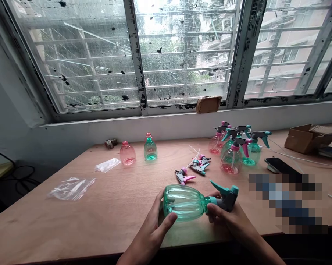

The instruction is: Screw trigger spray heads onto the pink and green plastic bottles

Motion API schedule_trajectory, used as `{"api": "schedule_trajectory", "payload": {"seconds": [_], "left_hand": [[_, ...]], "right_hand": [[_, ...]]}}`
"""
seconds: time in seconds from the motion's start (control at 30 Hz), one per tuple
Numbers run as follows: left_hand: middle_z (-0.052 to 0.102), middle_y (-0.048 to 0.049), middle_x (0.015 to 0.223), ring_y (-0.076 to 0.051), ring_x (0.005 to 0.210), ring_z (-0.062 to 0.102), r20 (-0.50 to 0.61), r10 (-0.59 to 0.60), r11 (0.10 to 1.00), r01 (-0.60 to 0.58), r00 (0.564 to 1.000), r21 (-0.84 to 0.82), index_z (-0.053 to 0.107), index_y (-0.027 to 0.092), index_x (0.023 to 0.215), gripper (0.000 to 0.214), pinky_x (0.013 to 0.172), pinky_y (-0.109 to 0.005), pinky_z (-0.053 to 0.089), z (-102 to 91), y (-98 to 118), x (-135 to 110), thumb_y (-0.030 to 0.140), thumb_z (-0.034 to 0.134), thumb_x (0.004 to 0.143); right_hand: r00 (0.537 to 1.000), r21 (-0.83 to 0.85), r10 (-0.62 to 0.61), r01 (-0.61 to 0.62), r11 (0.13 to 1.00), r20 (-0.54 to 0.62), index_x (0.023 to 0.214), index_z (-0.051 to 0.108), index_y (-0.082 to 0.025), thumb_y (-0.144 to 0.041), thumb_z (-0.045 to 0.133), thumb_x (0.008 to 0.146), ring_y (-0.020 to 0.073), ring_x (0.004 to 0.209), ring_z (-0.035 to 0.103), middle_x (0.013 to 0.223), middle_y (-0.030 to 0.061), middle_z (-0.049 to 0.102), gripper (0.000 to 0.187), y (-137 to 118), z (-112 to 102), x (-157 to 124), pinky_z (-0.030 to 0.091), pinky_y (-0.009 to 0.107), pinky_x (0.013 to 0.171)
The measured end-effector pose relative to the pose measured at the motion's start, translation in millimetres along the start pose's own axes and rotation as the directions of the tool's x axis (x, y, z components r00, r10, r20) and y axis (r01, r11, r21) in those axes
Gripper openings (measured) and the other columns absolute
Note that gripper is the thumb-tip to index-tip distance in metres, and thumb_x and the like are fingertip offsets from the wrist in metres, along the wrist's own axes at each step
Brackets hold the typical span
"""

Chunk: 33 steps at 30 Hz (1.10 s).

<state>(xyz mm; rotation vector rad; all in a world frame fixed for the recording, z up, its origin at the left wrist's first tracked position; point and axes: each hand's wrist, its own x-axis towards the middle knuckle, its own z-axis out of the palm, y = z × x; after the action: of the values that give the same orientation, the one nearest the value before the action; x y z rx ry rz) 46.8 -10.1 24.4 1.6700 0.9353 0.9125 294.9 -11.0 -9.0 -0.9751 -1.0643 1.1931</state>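
A green plastic spray bottle [185, 201] lies on its side over the near edge of the wooden table [105, 217]. My left hand [154, 228] cups its round base, fingers wrapped round it. My right hand [226, 217] is closed round the neck, just below the teal and grey trigger head [226, 195]. Just beyond the bottle lie loose trigger heads [195, 170] in pink and teal, with thin white dip tubes.
Several assembled pink and green spray bottles [236, 149] stand at the back right. Two headless bottles, pink [127, 153] and green [150, 149], stand mid-back. Plastic bags [72, 188] lie left. A phone [280, 166] and cardboard box [306, 138] sit right, below the window.
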Motion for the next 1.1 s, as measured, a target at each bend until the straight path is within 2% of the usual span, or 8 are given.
{"api": "schedule_trajectory", "payload": {"seconds": [0.13,0.37,0.53,0.67,0.77,0.9,1.03,1.1], "left_hand": [[0.039,-0.0064,0.158,-0.029,0.148,0.028,-0.011,-0.006,1.0,0.006,1.0,-0.001,0.029,0.029,0.151,0.062,0.122,-0.045,0.02,-0.1,2.3,-0.7,0.046,0.054,0.097],[0.041,-0.0056,0.157,-0.028,0.145,0.035,0.003,0.003,0.999,-0.003,1.0,-0.05,0.031,0.03,0.149,0.059,0.121,-0.044,0.025,0.1,-2.2,-0.6,0.043,0.056,0.097],[0.041,-0.0064,0.156,-0.028,0.144,0.036,0.007,-0.012,0.999,0.013,1.0,-0.049,0.031,0.03,0.149,0.06,0.121,-0.045,0.026,0.2,0.2,-0.6,0.044,0.056,0.097],[0.038,-0.006,0.158,-0.028,0.145,0.035,0.03,-0.006,0.998,0.008,1.0,-0.069,0.022,0.032,0.152,0.068,0.121,-0.044,0.027,-0.3,-1.4,-1.9,0.046,0.057,0.095],[0.033,-0.0055,0.161,-0.029,0.147,0.033,0.034,0.009,0.999,-0.008,0.999,-0.035,0.016,0.036,0.154,0.072,0.123,-0.047,0.023,0.2,-6.4,-2.4,0.041,0.058,0.096],[0.024,-0.0082,0.164,-0.029,0.149,0.028,-0.023,0.013,1.0,-0.013,1.0,-0.022,0.011,0.034,0.154,0.081,0.124,-0.048,0.019,3.1,-9.9,-1.7,0.033,0.064,0.093],[0.024,-0.0101,0.165,-0.031,0.149,0.028,-0.016,-0.009,0.996,0.008,1.0,-0.087,0.011,0.03,0.155,0.097,0.124,-0.046,0.023,4.8,-9.6,-2.1,0.037,0.075,0.084],[0.024,-0.0106,0.165,-0.031,0.149,0.029,0.002,-0.023,0.989,0.023,1.0,-0.149,0.011,0.029,0.156,0.099,0.123,-0.046,0.025,3.7,-9.6,-2.2,0.044,0.075,0.083]], "right_hand": [[1.0,0.002,0.003,-0.003,1.0,0.002,0.083,0.063,-0.018,-0.045,0.085,0.069,0.0158,0.047,0.06,0.053,-0.0018,0.069,0.038,0.7,0.0,0.6,0.045,0.028,0.046],[1.0,-0.012,0.003,-0.003,1.0,-0.008,0.086,0.063,-0.017,-0.045,0.084,0.071,0.0167,0.047,0.06,0.052,0.0007,0.071,0.037,3.5,-2.2,0.7,0.046,0.029,0.047],[1.0,-0.009,0.009,-0.009,1.0,0.01,0.085,0.064,-0.018,-0.045,0.084,0.071,0.0159,0.048,0.06,0.053,-0.001,0.07,0.037,2.9,-2.1,0.6,0.045,0.027,0.047],[1.0,-0.006,0.001,-0.001,1.0,0.003,0.084,0.065,-0.018,-0.047,0.084,0.07,0.0157,0.047,0.058,0.053,-0.0013,0.068,0.038,1.3,-0.7,0.9,0.045,0.027,0.046],[1.0,0.015,-0.014,0.014,1.0,-0.003,0.086,0.064,-0.018,-0.047,0.083,0.071,0.0158,0.047,0.059,0.055,-0.0007,0.069,0.038,0.5,0.0,1.3,0.046,0.026,0.045],[1.0,0.007,-0.015,0.015,1.0,0.003,0.085,0.065,-0.017,-0.047,0.084,0.07,0.0158,0.047,0.059,0.055,-0.0002,0.069,0.038,0.2,-0.1,1.4,0.045,0.026,0.045],[1.0,0.011,-0.005,0.005,1.0,0.009,0.083,0.065,-0.018,-0.047,0.084,0.069,0.0158,0.047,0.059,0.055,-0.0005,0.069,0.038,0.2,-0.4,1.2,0.045,0.026,0.046],[1.0,0.011,0.0,0.0,1.0,0.014,0.082,0.065,-0.018,-0.048,0.084,0.068,0.016,0.047,0.058,0.053,-0.0013,0.067,0.038,-0.2,0.0,0.9,0.044,0.026,0.045]]}}
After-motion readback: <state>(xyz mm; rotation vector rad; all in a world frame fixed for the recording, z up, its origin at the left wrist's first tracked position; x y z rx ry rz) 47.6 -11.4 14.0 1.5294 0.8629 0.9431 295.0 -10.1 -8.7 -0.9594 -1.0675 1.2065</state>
